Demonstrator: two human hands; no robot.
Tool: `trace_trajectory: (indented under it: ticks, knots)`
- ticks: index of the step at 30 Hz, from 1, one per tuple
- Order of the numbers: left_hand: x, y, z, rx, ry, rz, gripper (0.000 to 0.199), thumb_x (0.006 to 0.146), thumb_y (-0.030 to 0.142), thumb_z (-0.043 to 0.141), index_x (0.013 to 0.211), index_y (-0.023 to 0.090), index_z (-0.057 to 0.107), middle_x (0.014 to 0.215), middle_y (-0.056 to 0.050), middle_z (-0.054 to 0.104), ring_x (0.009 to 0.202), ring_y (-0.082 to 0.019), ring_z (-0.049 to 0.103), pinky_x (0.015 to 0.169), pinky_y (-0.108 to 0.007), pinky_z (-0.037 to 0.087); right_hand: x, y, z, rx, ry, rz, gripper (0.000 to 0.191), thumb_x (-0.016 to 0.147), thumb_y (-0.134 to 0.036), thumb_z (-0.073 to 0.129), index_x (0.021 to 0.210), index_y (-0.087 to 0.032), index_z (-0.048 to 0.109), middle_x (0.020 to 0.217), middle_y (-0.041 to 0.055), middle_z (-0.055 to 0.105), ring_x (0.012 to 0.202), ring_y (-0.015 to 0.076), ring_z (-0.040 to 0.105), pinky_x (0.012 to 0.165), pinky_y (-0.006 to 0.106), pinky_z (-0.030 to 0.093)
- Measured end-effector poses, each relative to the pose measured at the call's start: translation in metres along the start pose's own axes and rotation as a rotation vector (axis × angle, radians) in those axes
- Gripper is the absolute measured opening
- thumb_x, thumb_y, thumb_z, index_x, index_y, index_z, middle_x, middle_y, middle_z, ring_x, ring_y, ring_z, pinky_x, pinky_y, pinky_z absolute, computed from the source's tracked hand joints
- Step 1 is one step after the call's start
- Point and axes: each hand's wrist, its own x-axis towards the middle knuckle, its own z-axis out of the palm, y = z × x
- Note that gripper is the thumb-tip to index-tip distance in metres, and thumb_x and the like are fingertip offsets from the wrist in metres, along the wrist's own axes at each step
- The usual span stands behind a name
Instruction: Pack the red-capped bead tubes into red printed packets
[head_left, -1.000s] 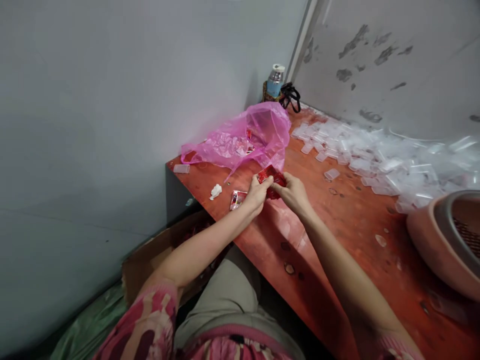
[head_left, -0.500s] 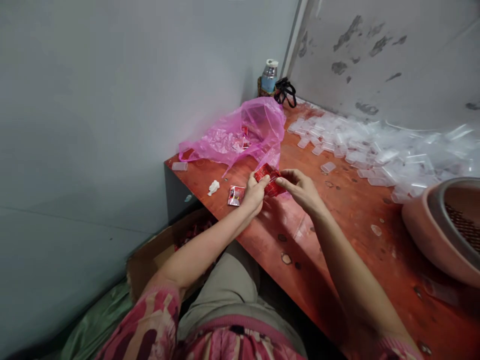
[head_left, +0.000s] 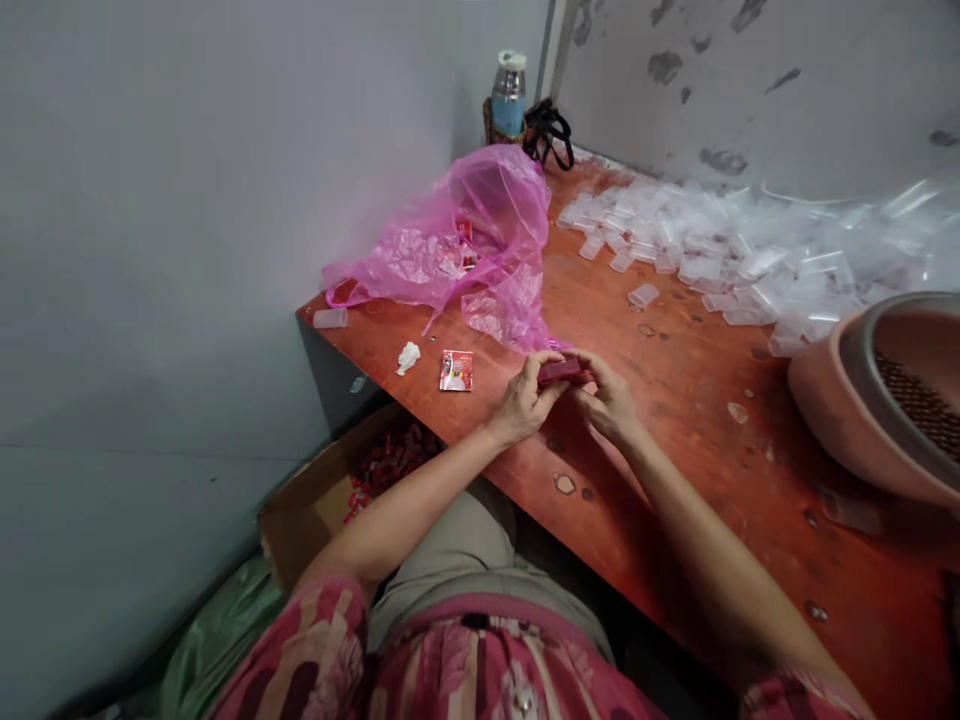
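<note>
Both hands hold a small red packet just above the reddish table. My left hand pinches its left end between thumb and fingers. At the other end, the fingers of my right hand are closed round it. Beyond the hands lies a crumpled pink plastic bag with a few red packets inside. A flat red and silver packet rests left of my left hand, beside a white crumpled scrap.
Clear plastic sleeves are heaped along the back wall. A pink basin holding small brown pieces stands at the right. A flask stands at the back corner. Below the table's left edge is a cardboard box with red items.
The red packet has been tilted, so its narrow edge now shows instead of its broad face. Both hands have moved slightly right, and the camera view has shifted.
</note>
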Motion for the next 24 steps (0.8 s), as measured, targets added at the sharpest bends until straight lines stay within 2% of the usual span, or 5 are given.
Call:
trace_trajectory:
  ticks: [5,12,15,19,24]
  knots:
    - [-0.009,-0.023,0.016,-0.024,-0.069,-0.064,0.034,0.073,0.020,0.062,0.105,0.022,0.048,0.109,-0.008,0.057,0.103,-0.021,0.055,0.094,-0.033,0.039,-0.019,0.024,0.009,-0.134,-0.054,0.037,0.051,0.070,-0.021,0.051,0.121,-0.017,0.043,0.118,0.0127,0.056,0.107,0.0253,0.054,0.093,0.046,0.041]
    - [-0.008,-0.031,0.018,0.134,-0.070,-0.018,0.031,0.077,0.020,0.056,0.105,0.022,0.044,0.110,-0.009,0.053,0.104,-0.021,0.052,0.094,-0.034,0.038,-0.025,0.019,0.013,-0.158,-0.065,0.013,0.066,0.073,-0.027,0.052,0.132,-0.017,0.024,0.129,0.0157,0.041,0.118,0.0245,0.045,0.098,0.043,0.038]
    - [-0.007,-0.031,0.017,0.102,-0.052,-0.056,0.029,0.076,0.021,0.058,0.102,0.022,0.044,0.107,-0.008,0.054,0.101,-0.021,0.053,0.092,-0.033,0.039,-0.025,0.019,0.015,-0.164,-0.092,0.001,0.065,0.074,-0.028,0.052,0.132,-0.015,0.026,0.129,0.0168,0.042,0.119,0.0256,0.044,0.099,0.045,0.037]
    - [-0.006,-0.032,0.019,-0.031,0.032,-0.154,0.028,0.073,0.023,0.062,0.096,0.022,0.046,0.094,-0.003,0.056,0.089,-0.017,0.055,0.085,-0.029,0.041,-0.024,0.021,0.011,0.060,-0.080,0.054,0.048,0.081,-0.033,0.052,0.125,-0.018,0.041,0.119,0.0108,0.054,0.108,0.0218,0.053,0.096,0.041,0.041]
    - [-0.001,-0.019,0.030,-0.454,0.153,-0.357,0.033,0.066,0.025,0.068,0.090,0.020,0.046,0.078,0.003,0.057,0.070,-0.011,0.053,0.074,-0.026,0.043,-0.024,0.017,0.003,0.345,0.005,0.191,0.037,0.078,-0.041,0.062,0.108,-0.021,0.057,0.107,0.0050,0.063,0.096,0.0193,0.060,0.090,0.037,0.045]
